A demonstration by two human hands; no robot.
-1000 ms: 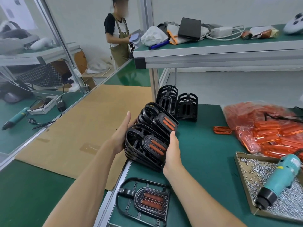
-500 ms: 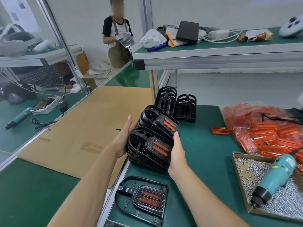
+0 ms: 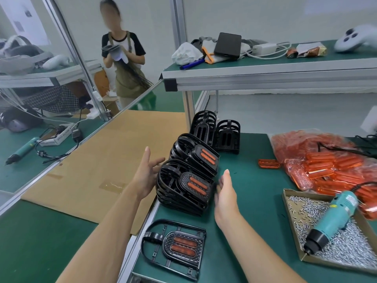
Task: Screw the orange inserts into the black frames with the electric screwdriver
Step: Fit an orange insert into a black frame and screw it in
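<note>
A leaning stack of black frames with orange inserts rests on the green table, a second such stack behind it. My left hand is open just left of the near stack, fingers spread, not touching it. On the stack's right, my right hand is open too, a small gap away. One finished frame lies flat at the table's front edge. The teal electric screwdriver lies in a cardboard tray of screws. A loose orange insert lies beside a bag of orange inserts.
Empty black frames stand behind the stacks by an aluminium post. A cardboard sheet covers the bench to the left. A shelf overhead holds cables and devices. A person stands at the back left.
Both hands have let go of the near stack and moved apart from it with fingers straightened. The stack now stands on the table by itself.
</note>
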